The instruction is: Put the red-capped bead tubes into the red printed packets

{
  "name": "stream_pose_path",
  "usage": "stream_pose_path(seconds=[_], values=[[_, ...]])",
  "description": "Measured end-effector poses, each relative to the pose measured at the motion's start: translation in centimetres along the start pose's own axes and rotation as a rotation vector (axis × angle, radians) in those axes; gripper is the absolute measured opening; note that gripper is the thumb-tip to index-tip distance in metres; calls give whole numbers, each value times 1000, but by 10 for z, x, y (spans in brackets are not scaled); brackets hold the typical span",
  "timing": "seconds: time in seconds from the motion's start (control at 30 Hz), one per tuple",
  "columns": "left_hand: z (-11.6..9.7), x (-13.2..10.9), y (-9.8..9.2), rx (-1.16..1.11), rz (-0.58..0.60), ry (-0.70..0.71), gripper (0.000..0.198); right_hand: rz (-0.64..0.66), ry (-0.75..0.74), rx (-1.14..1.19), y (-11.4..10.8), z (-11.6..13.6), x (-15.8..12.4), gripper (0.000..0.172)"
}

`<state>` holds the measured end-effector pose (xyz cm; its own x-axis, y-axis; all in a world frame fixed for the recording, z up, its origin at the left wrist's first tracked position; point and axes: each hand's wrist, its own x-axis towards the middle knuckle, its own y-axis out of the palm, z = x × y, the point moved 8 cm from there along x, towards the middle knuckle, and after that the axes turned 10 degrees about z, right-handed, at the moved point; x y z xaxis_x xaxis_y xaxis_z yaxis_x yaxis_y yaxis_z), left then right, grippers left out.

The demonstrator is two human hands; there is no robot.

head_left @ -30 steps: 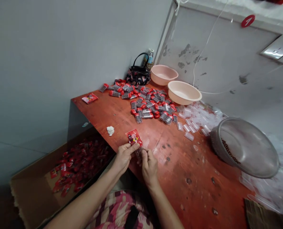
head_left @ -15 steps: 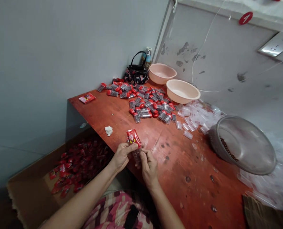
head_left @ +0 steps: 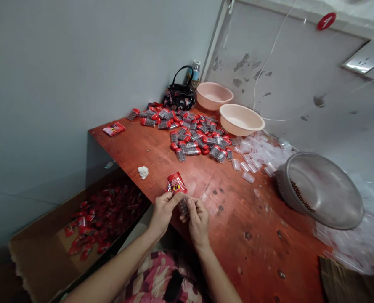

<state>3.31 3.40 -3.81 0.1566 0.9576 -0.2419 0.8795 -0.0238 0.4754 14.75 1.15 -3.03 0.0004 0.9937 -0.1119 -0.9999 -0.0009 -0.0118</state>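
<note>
A red packet [head_left: 176, 183] sits pinched in the closed grip of the left hand [head_left: 163, 212] at the near edge of the desk [head_left: 237, 223]. The right hand [head_left: 198, 221] closes on a small clear tube [head_left: 183, 206], mostly hidden by fingers. At 12 o'clock lie many dark-filled, red-capped tubes [head_left: 187, 139]; empty clear tubes [head_left: 259, 151] remain at 2 o'clock, a steel basin [head_left: 319, 189] with brown beads at 3, and a carton of red packets [head_left: 101, 219] at 8.
</note>
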Motion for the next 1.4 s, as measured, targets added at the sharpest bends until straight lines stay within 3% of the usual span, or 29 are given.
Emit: stream_pose_path(seconds=[0.1, 0.2, 0.47, 0.6, 0.7, 0.77, 0.87, 1.0, 1.1, 1.23, 1.3, 1.4], values=[[2, -1, 11, -198, 50, -6, 21, -79, -118, -204, -3, 12, -6, 21], [2, 2, 10, -206, 30, 2, 20, -113, -192, -356, -2, 21, -10, 20], [-8, 1, -16, 310, -97, 115, 27, -124, -205, -272, -6, 17, -10, 22], [-2, 0, -3, 37, 52, 40, 27, -70, -56, -35, -1, -1, -8, 25], [4, 0, 13, -191, 179, -45, 26, -73, -76, -64, 0, -1, -9, 24], [5, 1, 13, -207, 163, -37, 23, -89, -114, -159, -2, 3, -10, 23], [8, 2, 0, -135, 23, 22, 21, -128, -187, -301, -6, 11, -12, 21], [15, 0, -8, -75, -83, 43, 21, -140, -184, -311, -8, 10, -12, 21], [16, -3, -4, -137, -48, 41, 19, -136, -211, -346, -7, 13, -13, 22], [13, -3, 8, -288, 72, 16, 21, -117, -417, -540, 0, 30, -21, 21], [13, -3, 10, -300, 103, -10, 21, -115, -452, -578, 1, 31, -23, 21], [14, -1, 1, -163, 42, -2, 20, -124, -435, -569, -1, 27, -22, 20]])
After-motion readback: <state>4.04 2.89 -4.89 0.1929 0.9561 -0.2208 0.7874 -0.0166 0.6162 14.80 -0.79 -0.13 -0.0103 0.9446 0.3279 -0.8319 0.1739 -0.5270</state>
